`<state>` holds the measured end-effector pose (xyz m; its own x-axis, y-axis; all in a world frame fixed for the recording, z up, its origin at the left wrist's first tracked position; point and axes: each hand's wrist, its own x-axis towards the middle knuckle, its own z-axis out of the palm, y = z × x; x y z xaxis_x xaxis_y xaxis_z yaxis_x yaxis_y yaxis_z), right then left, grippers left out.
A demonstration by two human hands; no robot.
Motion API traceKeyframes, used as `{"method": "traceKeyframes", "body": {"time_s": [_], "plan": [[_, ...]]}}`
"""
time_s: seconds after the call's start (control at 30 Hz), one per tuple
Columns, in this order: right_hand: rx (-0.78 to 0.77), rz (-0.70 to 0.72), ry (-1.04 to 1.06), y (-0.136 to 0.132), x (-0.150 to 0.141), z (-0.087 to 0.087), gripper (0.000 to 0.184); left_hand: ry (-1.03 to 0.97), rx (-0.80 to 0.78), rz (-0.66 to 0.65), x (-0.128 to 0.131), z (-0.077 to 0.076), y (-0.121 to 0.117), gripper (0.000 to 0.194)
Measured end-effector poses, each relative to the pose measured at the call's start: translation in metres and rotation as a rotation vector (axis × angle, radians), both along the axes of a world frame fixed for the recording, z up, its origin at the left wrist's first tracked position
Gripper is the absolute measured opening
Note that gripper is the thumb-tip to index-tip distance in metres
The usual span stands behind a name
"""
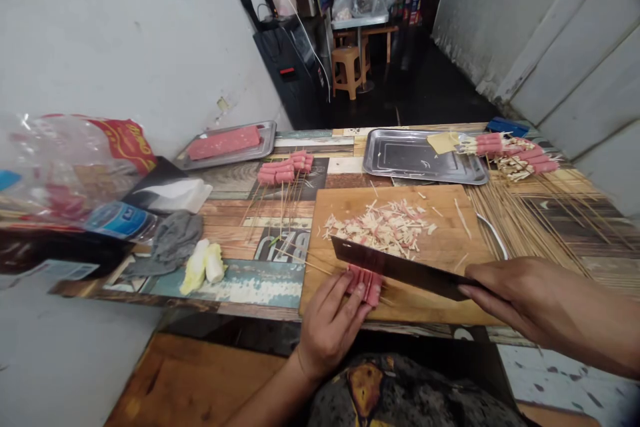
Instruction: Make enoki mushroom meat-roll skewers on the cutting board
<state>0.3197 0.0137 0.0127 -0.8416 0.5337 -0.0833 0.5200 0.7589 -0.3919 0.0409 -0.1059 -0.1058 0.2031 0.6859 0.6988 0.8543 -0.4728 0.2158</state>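
Note:
My left hand (331, 320) presses its fingers on a small row of pink meat rolls (371, 288) at the near edge of the wooden cutting board (345, 201). Thin skewers seem to run out from the rolls to the left. In my right hand (515, 290) is the handle of a cleaver (400, 269). Its dark blade reaches leftward over the board, just beyond the rolls; whether it touches them I cannot tell. Behind the blade lies a loose heap of chopped enoki mushroom ends (395, 221), with pink bits among them.
Skewered meat rolls (285, 168) lie left of the board, more rolls (525, 155) at the far right above loose bamboo skewers (505, 213). Metal trays (400, 153) stand behind, one with a meat slab (225, 142). Cabbage pieces (205, 265), a grey cloth (176, 240) and plastic bags (65, 160) are left.

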Motion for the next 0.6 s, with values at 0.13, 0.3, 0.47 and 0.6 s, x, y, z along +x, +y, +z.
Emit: {"method": "traceKeyframes", "body": {"time_s": [0.13,0.3,0.47,0.6], "plan": [[-0.017,0.000,-0.030,0.0023,-0.0039,0.0053,0.035,-0.003,0.013,0.010,0.0003,-0.0010,-0.0004,0.033],[-0.045,-0.030,-0.050,0.0022,-0.0074,0.0079,0.038,0.001,0.005,0.016,0.0004,-0.0036,-0.0007,0.033],[-0.040,-0.041,-0.067,0.0010,-0.0083,0.0089,0.039,-0.014,0.001,0.013,0.0000,-0.0047,-0.0008,0.034],[-0.034,-0.035,-0.058,0.0018,-0.0102,0.0078,0.038,-0.013,0.004,0.014,-0.0005,-0.0042,-0.0006,0.035]]}}
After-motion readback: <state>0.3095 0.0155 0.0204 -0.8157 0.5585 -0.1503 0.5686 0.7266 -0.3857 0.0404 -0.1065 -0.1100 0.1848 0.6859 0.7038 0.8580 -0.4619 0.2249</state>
